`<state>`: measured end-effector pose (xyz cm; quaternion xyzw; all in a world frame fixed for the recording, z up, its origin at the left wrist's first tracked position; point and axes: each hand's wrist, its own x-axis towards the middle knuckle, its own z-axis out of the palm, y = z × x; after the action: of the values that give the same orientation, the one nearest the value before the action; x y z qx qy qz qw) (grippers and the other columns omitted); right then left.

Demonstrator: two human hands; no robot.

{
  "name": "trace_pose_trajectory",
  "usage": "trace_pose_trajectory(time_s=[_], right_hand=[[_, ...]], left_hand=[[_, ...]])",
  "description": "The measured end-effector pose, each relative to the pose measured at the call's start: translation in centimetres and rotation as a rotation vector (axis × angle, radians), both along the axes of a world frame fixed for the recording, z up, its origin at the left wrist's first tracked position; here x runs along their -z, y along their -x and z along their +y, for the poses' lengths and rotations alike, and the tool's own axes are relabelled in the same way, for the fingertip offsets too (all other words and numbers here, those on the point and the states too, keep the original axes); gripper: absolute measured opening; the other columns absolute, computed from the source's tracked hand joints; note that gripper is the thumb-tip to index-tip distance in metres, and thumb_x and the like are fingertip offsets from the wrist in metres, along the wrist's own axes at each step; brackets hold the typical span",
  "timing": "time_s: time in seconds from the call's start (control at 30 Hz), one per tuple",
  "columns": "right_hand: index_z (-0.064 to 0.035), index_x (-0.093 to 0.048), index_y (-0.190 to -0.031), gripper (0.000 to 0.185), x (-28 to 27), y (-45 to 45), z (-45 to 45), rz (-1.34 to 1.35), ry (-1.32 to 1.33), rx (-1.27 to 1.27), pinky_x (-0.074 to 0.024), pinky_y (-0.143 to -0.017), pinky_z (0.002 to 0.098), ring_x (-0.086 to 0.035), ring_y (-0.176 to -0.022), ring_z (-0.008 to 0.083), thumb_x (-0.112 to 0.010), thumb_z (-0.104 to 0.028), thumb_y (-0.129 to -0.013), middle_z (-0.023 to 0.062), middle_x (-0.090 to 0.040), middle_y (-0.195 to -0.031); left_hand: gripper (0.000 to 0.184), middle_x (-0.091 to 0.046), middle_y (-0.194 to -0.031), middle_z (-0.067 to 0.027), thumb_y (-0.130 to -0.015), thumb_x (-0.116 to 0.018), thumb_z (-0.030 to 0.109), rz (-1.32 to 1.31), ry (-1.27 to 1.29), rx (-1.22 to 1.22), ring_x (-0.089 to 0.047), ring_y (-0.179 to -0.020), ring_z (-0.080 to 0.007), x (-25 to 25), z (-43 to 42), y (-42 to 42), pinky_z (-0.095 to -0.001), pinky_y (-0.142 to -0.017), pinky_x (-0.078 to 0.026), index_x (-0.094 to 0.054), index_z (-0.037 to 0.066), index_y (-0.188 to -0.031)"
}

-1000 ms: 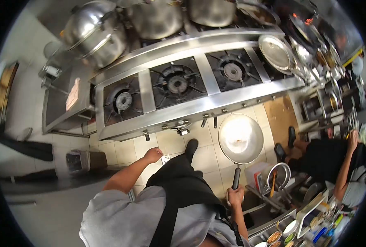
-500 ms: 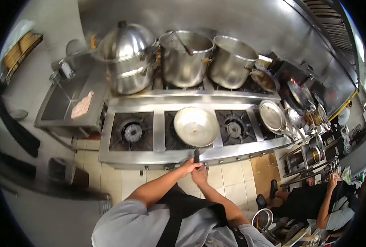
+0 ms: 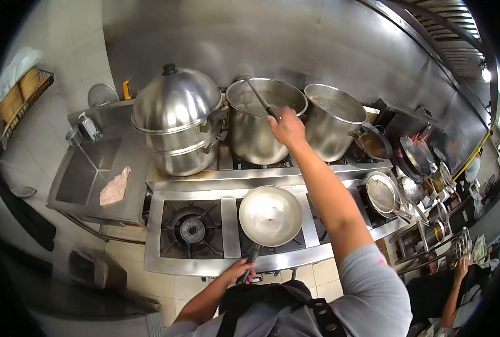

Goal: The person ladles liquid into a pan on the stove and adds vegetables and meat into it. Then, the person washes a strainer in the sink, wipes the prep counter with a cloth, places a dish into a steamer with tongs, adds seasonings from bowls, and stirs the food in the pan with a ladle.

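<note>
A light-coloured frying pan sits on the middle front burner, with a small brown spot on its inside. My left hand is closed round its dark handle, near the stove's front edge. My right hand reaches over to the back row and grips the dark handle end of a long ladle. The ladle lies across the mouth of the middle stockpot, which holds liquid. Its bowl, at the far rim, does not show clearly.
A domed-lid steamer pot stands left of the stockpot, another stockpot right. Strainers and dark pans crowd the right end. A sink with a pink cloth is left. A co-worker's arm shows lower right.
My right hand has left the area by the pan handle and taken hold of the ladle. My left hand stays on the pan handle, which has swung leftward. The view has shifted.
</note>
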<state>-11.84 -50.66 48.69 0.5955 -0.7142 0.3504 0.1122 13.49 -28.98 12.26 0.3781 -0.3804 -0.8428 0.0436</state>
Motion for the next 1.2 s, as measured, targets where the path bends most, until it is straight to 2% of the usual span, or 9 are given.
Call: trace_pose_trajectory(time_s=[0.13, 0.33, 0.43, 0.53, 0.6, 0.67, 0.73, 0.93, 1.2], right_hand=[[0.0024, -0.04, -0.121, 0.053, -0.5, 0.6, -8.3, 0.146, -0.393, 0.057, -0.0481, -0.089, 0.0397, -0.056, -0.107, 0.0377, -0.059, -0.022, -0.078, 0.0249, -0.053, -0.114], [-0.0014, -0.06, -0.107, 0.035, -0.5, 0.7, -11.0, 0.11, -0.455, -0.047, -0.0476, -0.09, 0.0396, -0.055, -0.112, 0.0345, -0.057, -0.017, -0.075, 0.0188, -0.054, -0.12], [-0.0031, -0.066, -0.084, 0.019, 2.5, 4.4, -13.8, -0.161, -0.296, -0.118, -0.0506, -0.073, 0.0391, -0.062, -0.088, 0.0322, -0.059, -0.018, -0.076, 0.016, -0.061, -0.101], [-0.0045, -0.06, -0.08, 0.012, 0.8, 8.0, -8.2, -0.825, -0.268, -0.289, -0.0441, -0.044, 0.0345, -0.056, -0.053, 0.02, -0.057, -0.015, -0.078, 0.0094, -0.06, -0.071], [-0.0064, -0.054, -0.087, 0.009, -1.1, 9.2, -0.2, -1.225, -0.047, -0.408, -0.0359, -0.035, 0.0276, -0.046, -0.043, 0.011, -0.053, -0.011, -0.079, 0.0023, -0.052, -0.061], [-0.004, -0.051, -0.098, 0.019, -2.1, 14.1, 5.3, -1.338, -0.175, -0.52, -0.037, -0.036, 0.0256, -0.044, -0.042, 0.0107, -0.051, -0.009, -0.08, 0.0022, -0.05, -0.06], [-0.0036, -0.052, -0.099, 0.019, -4.1, 18.7, 10.3, -1.463, -0.334, -0.588, -0.0375, -0.036, 0.0241, -0.043, -0.042, 0.0099, -0.051, -0.008, -0.08, 0.0013, -0.05, -0.06], [0.0009, -0.054, -0.089, 0.02, -7.9, 32.9, 19.3, -0.61, -0.42, -0.202, -0.0371, -0.038, 0.0254, -0.046, -0.041, 0.0099, -0.052, -0.005, -0.071, 0.0017, -0.051, -0.06], [0.0062, -0.058, -0.074, 0.016, -11.4, 42.4, 21.6, -0.205, -0.705, -0.183, -0.0434, -0.045, 0.0321, -0.056, -0.044, 0.0193, -0.055, -0.008, -0.067, 0.0124, -0.058, -0.058]], left_hand=[[0.026, -0.061, -0.075, -0.0088, -0.089, -0.059, 0.029, 0.011, 0.009, -0.001, -0.059, -0.052, -0.0178, 0.8, -0.4, 0.0, -0.0336, -0.045, -0.05, -0.048, 0.009, -0.101], [0.018, -0.06, -0.073, -0.006, -0.086, -0.063, 0.018, 0.11, 0.018, 0.025, -0.058, -0.059, -0.0157, 3.9, -0.9, -0.6, -0.0286, -0.05, -0.048, -0.051, 0.01, -0.096], [0.015, -0.055, -0.067, -0.0034, -0.086, -0.063, 0.018, 0.151, -0.1, 0.007, -0.055, -0.054, -0.0148, 2.6, -1.1, -0.8, -0.0291, -0.047, -0.046, -0.051, 0.011, -0.09], [0.019, -0.046, -0.059, -0.0008, -0.087, -0.062, 0.021, 0.153, -0.163, -0.02, -0.047, -0.044, -0.0131, 0.0, -0.7, -0.4, -0.03, -0.041, -0.043, -0.046, 0.012, -0.082], [0.022, -0.045, -0.058, -0.0009, -0.087, -0.062, 0.022, 0.116, -0.179, -0.046, -0.046, -0.041, -0.0126, -0.6, -0.4, 0.1, -0.0304, -0.04, -0.042, -0.045, 0.013, -0.08], [0.02, -0.044, -0.057, 0.0005, -0.086, -0.063, 0.021, -0.07, -0.171, -0.05, -0.044, -0.041, -0.012, -5.0, 0.2, 1.1, -0.03, -0.041, -0.041, -0.046, 0.012, -0.082], [0.019, -0.043, -0.056, 0.0012, -0.084, -0.065, 0.017, 0.011, -0.185, -0.03, -0.043, -0.041, -0.0121, -4.7, 0.7, 1.8, -0.0295, -0.041, -0.041, -0.048, 0.012, -0.086], [0.025, -0.044, -0.053, -0.0004, -0.078, -0.063, -0.001, -0.08, -0.081, -0.16, -0.043, -0.038, -0.0129, -8.7, 2.8, 6.5, -0.0296, -0.039, -0.038, -0.044, 0.011, -0.091], [0.025, -0.045, -0.053, -0.002, -0.076, -0.062, -0.004, -0.025, -0.046, -0.255, -0.044, -0.038, -0.0136, -12.5, 4.4, 12.3, -0.0285, -0.037, -0.035, -0.045, 0.009, -0.087]])
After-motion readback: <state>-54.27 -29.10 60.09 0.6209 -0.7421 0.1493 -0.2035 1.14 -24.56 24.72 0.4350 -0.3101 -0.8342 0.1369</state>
